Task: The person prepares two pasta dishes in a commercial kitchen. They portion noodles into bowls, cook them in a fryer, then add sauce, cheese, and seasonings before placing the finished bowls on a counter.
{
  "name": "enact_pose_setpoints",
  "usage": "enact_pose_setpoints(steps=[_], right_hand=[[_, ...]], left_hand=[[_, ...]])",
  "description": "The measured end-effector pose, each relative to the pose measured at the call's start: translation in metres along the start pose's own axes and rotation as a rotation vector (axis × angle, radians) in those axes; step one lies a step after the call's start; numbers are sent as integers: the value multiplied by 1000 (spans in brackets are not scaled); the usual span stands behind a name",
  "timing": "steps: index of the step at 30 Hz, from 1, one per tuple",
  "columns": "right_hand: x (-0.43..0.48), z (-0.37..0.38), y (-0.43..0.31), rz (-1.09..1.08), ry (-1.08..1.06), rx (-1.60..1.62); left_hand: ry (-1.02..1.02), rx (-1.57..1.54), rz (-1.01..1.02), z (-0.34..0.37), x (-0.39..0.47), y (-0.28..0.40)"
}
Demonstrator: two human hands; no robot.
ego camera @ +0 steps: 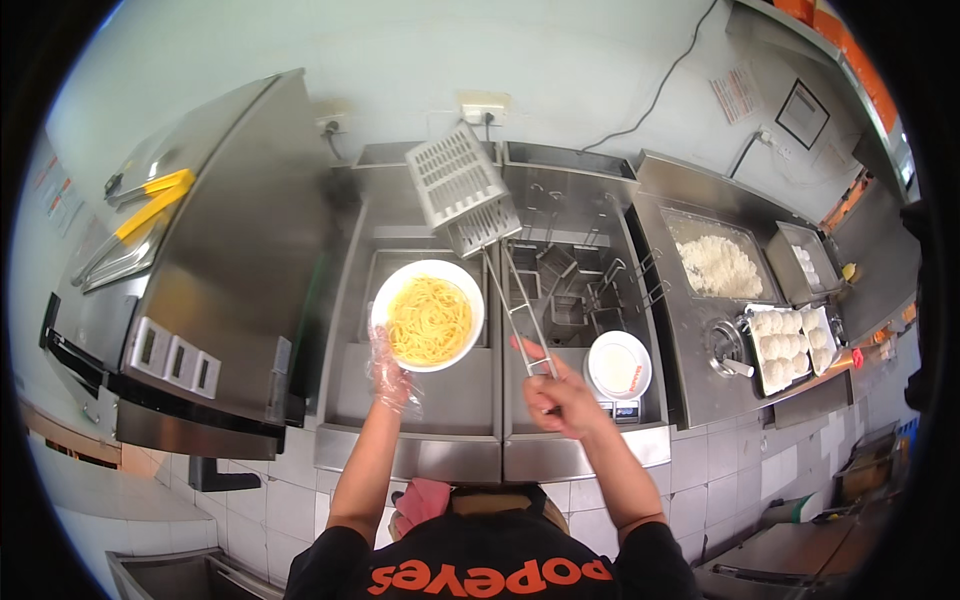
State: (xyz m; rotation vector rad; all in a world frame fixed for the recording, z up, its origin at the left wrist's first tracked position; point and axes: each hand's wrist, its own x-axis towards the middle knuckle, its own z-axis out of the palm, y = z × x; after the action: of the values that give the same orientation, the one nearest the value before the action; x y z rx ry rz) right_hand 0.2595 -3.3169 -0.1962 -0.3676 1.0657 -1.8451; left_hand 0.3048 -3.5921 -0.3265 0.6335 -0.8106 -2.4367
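Observation:
In a clear plastic glove, my left hand (390,375) grips the near left rim of a white bowl (380,298). Yellow noodles (429,321) fill the bowl, which is over the left steel basin (420,394). My right hand (559,397), ungloved, holds the long wire handle (517,307) of a perforated metal basket (459,180). The basket is tilted beyond the bowl, above the back of the basins; I cannot see whether anything is inside it. Close to my right hand, a white bowl (618,365) bearing print stands on a digital scale (624,411).
Several wire-handled baskets (570,307) sit in the right basin. On the right counter are a pan of white rice (718,266), a tray of white balls (784,349) and a small steel pot (726,349). At left stands a steel cabinet (232,262) with yellow-handled tongs (154,202) on top.

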Motion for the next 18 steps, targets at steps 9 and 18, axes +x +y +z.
enact_pose_setpoints(steps=[9, 18], right_hand=[[-47, -153, -158, 577, 338, -435], [119, -170, -161, 586, -159, -2181]], left_hand=[[193, 102, 210, -1, -6, -33], [260, 270, 198, -2, -28, -9]])
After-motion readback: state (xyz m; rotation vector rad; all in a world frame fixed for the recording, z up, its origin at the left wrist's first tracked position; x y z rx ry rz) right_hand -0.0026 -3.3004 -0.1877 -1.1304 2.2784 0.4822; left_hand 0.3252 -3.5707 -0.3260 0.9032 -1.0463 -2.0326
